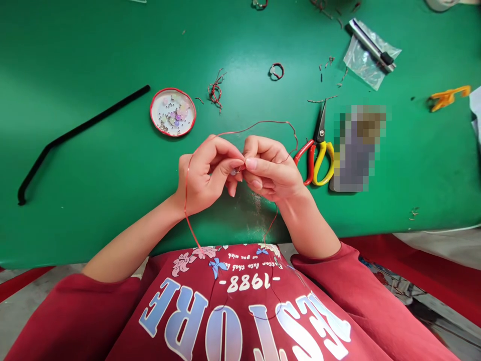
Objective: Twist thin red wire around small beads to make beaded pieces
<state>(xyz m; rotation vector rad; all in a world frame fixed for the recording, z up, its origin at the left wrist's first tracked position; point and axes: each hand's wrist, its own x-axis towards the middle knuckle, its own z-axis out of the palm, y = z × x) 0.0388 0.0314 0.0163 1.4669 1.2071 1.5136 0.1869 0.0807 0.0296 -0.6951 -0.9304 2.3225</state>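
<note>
My left hand (pixel 206 173) and my right hand (pixel 272 168) meet fingertip to fingertip above the green table's near part. Both pinch a thin red cord (pixel 259 123), which loops over the back of my left hand, arcs above both hands and hangs down towards my shirt. A small pale bead (pixel 235 171) shows between the fingertips, beside the left thumb. Exactly how the cord runs at the pinch is hidden by the fingers. Beyond my left hand lies a red-rimmed dish (pixel 153 111) with tiny metal beads and pastel beads.
Scissors (pixel 320 143) with red and yellow handles lie right of my right hand, beside a blurred phone-like object (pixel 353 155). A black strip (pixel 86 131) is at left. Farther back are a cord bundle (pixel 215 93), a ring-shaped piece (pixel 277 71) and a plastic bag (pixel 370 52).
</note>
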